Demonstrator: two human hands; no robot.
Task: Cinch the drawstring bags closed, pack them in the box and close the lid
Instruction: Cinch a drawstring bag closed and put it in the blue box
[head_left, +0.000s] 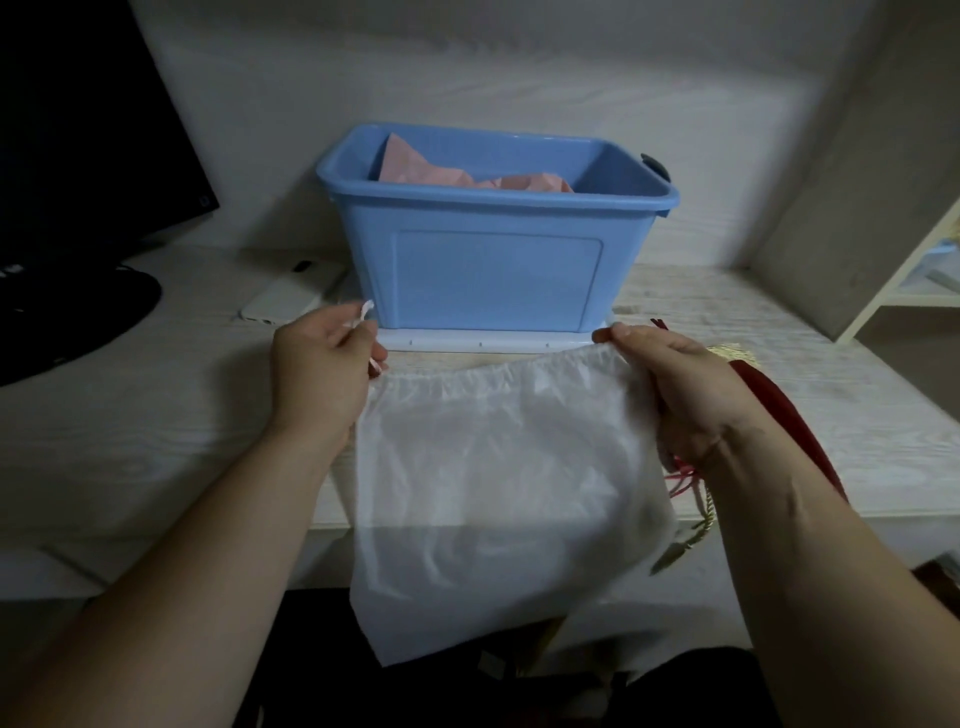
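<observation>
Here my left hand (322, 364) pinches the cord (366, 312) of the white drawstring bag (498, 467), right hand (675, 384) pinches its hem (571, 358); pulling could slip it free.

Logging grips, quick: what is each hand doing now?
Left hand: pinches the drawstring of the white bag.
Right hand: grips the bag's top corner.

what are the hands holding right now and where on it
A thin white fabric drawstring bag: the left hand pinches its drawstring cord at the top left, the right hand grips the gathered hem's right corner.
</observation>
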